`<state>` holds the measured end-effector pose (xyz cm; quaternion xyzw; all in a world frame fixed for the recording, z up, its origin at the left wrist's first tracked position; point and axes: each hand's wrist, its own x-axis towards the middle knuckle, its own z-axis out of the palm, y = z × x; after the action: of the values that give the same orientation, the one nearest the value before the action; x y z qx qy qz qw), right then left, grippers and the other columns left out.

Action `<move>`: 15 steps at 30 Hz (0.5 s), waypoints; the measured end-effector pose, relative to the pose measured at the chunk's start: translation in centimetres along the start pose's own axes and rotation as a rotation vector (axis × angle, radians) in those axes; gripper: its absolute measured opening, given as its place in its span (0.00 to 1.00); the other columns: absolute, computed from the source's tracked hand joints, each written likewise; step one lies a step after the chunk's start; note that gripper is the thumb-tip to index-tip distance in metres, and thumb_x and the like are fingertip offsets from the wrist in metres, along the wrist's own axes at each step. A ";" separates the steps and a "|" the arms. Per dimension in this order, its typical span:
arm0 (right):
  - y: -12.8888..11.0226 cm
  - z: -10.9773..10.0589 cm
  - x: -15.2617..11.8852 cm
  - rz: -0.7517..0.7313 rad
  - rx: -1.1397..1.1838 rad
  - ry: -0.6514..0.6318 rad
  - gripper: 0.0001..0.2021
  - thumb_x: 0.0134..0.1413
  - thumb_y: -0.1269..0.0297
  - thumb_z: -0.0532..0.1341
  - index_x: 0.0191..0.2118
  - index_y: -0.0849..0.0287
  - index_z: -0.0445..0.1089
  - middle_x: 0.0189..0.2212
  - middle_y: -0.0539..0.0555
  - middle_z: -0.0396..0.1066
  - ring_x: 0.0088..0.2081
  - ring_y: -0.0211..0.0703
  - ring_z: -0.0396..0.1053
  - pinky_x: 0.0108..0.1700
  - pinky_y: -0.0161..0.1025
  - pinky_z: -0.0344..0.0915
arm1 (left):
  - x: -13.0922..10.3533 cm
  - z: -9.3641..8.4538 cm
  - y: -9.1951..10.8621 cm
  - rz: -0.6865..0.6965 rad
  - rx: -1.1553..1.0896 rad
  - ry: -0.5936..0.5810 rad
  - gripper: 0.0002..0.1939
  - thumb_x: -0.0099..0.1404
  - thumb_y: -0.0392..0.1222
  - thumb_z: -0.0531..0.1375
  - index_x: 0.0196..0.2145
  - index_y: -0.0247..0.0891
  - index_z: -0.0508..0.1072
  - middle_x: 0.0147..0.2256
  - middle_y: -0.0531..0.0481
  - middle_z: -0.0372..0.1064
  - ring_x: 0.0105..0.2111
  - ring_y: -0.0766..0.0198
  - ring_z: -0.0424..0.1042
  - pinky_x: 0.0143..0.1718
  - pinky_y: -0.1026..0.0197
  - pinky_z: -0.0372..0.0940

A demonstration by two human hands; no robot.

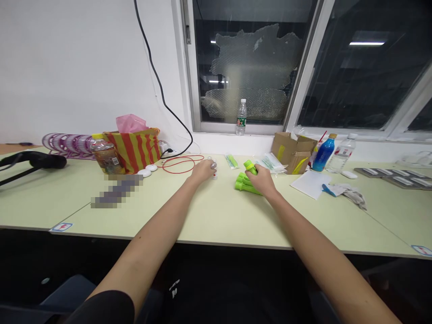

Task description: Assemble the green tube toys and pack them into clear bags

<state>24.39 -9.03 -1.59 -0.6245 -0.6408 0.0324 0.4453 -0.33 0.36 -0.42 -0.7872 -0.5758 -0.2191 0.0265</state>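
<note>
My left hand [202, 171] is over the middle of the table, its fingers closed at a small clear, silvery round piece [213, 165]. Another small whitish piece with a red spot [215, 176] shows just below those fingertips. To the right, my right hand [263, 180] is wrapped round a lime-green flashlight-like tube [250, 166], tilted with its wider end toward the upper left. Under it, several similar green tubes [243, 183] lie side by side on the table, partly hidden by the hand.
Behind the hands lie a plastic-wrapped green item [231, 160] and clear packets [270, 162]. A cardboard box [292, 150], blue bottle [323, 154], white paper [308, 183] and glove [347, 193] are at right. A striped bag [138, 150], drink bottle [107, 155] and red cable [178, 164] are at left.
</note>
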 end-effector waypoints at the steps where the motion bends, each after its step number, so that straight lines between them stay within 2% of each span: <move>1: 0.0 0.0 0.0 0.001 0.000 -0.001 0.12 0.52 0.56 0.58 0.25 0.56 0.58 0.21 0.47 0.60 0.25 0.38 0.55 0.28 0.37 0.47 | 0.0 -0.1 -0.1 -0.005 -0.031 0.006 0.08 0.58 0.46 0.61 0.33 0.40 0.71 0.37 0.45 0.73 0.37 0.56 0.71 0.33 0.60 0.57; 3: 0.0 0.0 0.0 0.005 0.002 -0.002 0.12 0.52 0.56 0.58 0.25 0.56 0.58 0.21 0.47 0.60 0.25 0.38 0.55 0.28 0.37 0.47 | 0.0 -0.5 -0.4 -0.032 -0.173 0.055 0.12 0.57 0.48 0.64 0.35 0.41 0.69 0.35 0.47 0.72 0.36 0.58 0.70 0.34 0.60 0.57; 6: 0.0 0.0 0.0 0.007 0.006 0.001 0.12 0.52 0.56 0.57 0.25 0.56 0.57 0.21 0.47 0.60 0.25 0.38 0.55 0.28 0.37 0.47 | -0.1 -0.8 -1.3 -0.131 -0.491 0.254 0.20 0.55 0.51 0.66 0.40 0.41 0.65 0.34 0.51 0.69 0.33 0.62 0.67 0.35 0.61 0.57; 8: 0.0 0.0 0.0 0.006 0.014 -0.002 0.12 0.52 0.56 0.57 0.25 0.56 0.58 0.21 0.47 0.60 0.25 0.38 0.55 0.28 0.37 0.48 | -0.3 -0.5 -1.9 -0.220 -0.681 0.368 0.21 0.57 0.52 0.64 0.40 0.41 0.61 0.34 0.52 0.66 0.33 0.64 0.66 0.35 0.61 0.58; 9: 0.0 0.0 0.0 0.008 0.018 -0.005 0.12 0.52 0.56 0.57 0.25 0.56 0.58 0.21 0.47 0.60 0.25 0.38 0.55 0.28 0.37 0.48 | -0.5 -0.2 -2.2 -0.259 -0.764 0.388 0.19 0.58 0.52 0.63 0.39 0.41 0.60 0.34 0.52 0.65 0.33 0.64 0.65 0.36 0.61 0.58; 13: 0.0 0.0 -0.1 0.020 0.029 -0.017 0.12 0.51 0.55 0.57 0.25 0.56 0.58 0.21 0.47 0.60 0.25 0.38 0.56 0.28 0.37 0.48 | -1.1 1.3 -3.1 -0.293 -0.970 0.285 0.09 0.64 0.45 0.54 0.36 0.40 0.57 0.33 0.53 0.62 0.33 0.65 0.64 0.37 0.61 0.59; 15: 0.0 0.0 -0.1 0.019 0.030 -0.017 0.12 0.51 0.55 0.57 0.25 0.56 0.58 0.21 0.47 0.60 0.25 0.39 0.56 0.28 0.37 0.48 | -1.5 1.8 -3.4 -0.261 -0.976 0.245 0.09 0.61 0.42 0.57 0.35 0.40 0.58 0.32 0.53 0.62 0.33 0.66 0.64 0.37 0.62 0.59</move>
<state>24.37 -9.09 -1.66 -0.6235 -0.6379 0.0515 0.4490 -3.22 0.71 -3.29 -0.5982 -0.4928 -0.5539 -0.3041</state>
